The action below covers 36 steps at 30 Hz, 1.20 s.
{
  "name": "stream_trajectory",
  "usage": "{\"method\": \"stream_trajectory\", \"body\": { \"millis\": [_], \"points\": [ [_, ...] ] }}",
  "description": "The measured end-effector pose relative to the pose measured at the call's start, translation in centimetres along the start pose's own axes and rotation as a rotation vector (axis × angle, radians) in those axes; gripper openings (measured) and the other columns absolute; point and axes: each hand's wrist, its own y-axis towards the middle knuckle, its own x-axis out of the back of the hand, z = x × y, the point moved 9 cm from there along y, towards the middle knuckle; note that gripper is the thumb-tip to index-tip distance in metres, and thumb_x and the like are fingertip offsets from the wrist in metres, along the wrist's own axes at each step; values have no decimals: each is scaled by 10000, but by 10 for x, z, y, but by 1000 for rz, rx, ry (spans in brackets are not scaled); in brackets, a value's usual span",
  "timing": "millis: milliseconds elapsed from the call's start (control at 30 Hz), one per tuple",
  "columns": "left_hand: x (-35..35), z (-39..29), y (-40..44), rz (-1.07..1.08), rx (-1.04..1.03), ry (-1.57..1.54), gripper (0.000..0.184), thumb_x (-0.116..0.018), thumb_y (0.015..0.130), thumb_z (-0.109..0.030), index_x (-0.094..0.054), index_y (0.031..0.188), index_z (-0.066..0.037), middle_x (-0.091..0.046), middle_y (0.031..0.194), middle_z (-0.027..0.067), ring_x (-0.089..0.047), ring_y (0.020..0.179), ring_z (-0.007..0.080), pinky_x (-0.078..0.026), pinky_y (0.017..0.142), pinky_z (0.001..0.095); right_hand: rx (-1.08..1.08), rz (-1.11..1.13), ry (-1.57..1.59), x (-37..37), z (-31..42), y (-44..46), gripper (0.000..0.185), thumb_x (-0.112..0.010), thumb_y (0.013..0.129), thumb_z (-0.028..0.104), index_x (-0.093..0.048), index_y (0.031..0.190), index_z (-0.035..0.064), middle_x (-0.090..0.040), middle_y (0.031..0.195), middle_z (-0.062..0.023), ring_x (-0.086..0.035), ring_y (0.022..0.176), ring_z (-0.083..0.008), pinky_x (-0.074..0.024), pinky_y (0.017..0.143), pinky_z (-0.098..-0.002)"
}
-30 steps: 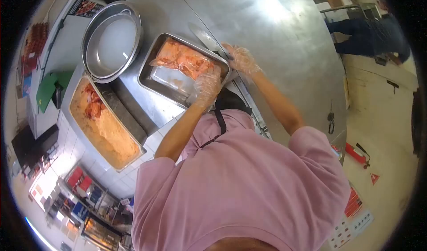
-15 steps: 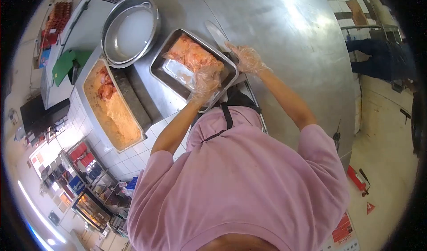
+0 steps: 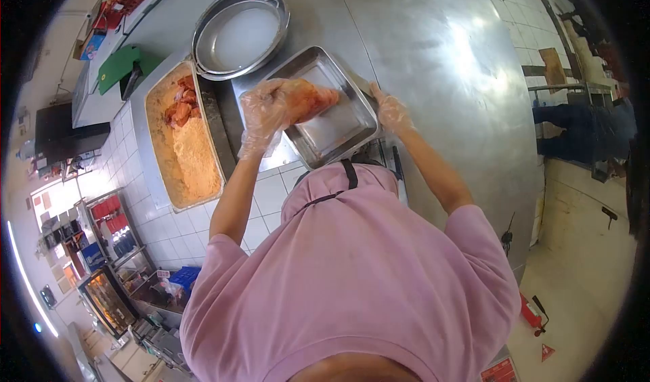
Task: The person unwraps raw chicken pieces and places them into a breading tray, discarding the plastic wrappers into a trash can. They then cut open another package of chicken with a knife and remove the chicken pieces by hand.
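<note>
My left hand (image 3: 264,111), in a clear plastic glove, is closed round a clear plastic bag of orange-red marinated meat (image 3: 310,102). It holds the bag above the left side of a rectangular steel tray (image 3: 332,133), whose visible floor is bare. At the tray's right rim is my right hand (image 3: 393,113), gloved too, with its fingers curled. A knife (image 3: 361,82) lies under those fingers, its blade pointing away from me; the handle is mostly hidden.
Left of the tray stands a long container (image 3: 157,145) with orange breading powder (image 3: 196,162) and red meat pieces (image 3: 181,108). A steel bowl (image 3: 283,33) holding whitish liquid sits behind. The steel table (image 3: 447,104) extends right. Another person's dark-clothed legs (image 3: 569,131) show at far right.
My left hand has lifted the bag of meat off the tray floor and moved it left. My right hand and the knife have shifted a little nearer to me along the tray's side.
</note>
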Motion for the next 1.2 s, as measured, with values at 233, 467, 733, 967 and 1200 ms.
{"method": "stream_trajectory", "body": {
  "millis": [233, 467, 733, 967, 1200],
  "points": [
    [-32, -2, 24, -21, -42, 285, 195, -665, 880, -191, -649, 970, -18, -706, 833, 185, -691, 772, 375, -536, 720, 428, -75, 7, 224, 18, -4, -20, 618, -543, 974, 230, -322, 1551, 224, -681, 1004, -275, -666, 967, -421, -514, 854, -528],
    [-37, 61, 39, 79, 4, 331, 143, -620, 897, -180, -641, 1010, -96, -684, 818, 224, -666, 811, 444, -513, 691, 530, -95, -411, 375, 62, -26, -66, 475, -617, 966, 258, -524, 1422, 165, -704, 1030, -209, -673, 840, -417, -528, 779, -477],
    [-19, 19, 9, 154, -198, 427, 160, -619, 859, -132, -696, 992, -85, -699, 831, 197, -685, 804, 397, -525, 674, 489, -166, -396, 973, 117, 21, -125, 482, -582, 1004, 254, -511, 1426, 31, -649, 843, -136, -568, 722, -174, -469, 677, -360],
    [-23, 52, 23, 110, -110, 153, 275, -583, 964, -300, -744, 1011, -82, -670, 790, 239, -657, 727, 431, -498, 602, 496, 115, -399, 610, 181, 111, -169, 410, -578, 976, 128, -592, 1386, 129, -690, 972, -139, -653, 824, -263, -496, 700, -351],
    [-28, 28, 33, 208, -177, 279, 394, -561, 992, -402, -743, 953, -54, -619, 718, 266, -607, 660, 471, -467, 562, 494, 157, -301, -44, 184, 167, -200, 590, -530, 905, 57, -446, 1482, 149, -635, 844, -132, -648, 817, -298, -527, 789, -390]
  ]
}}
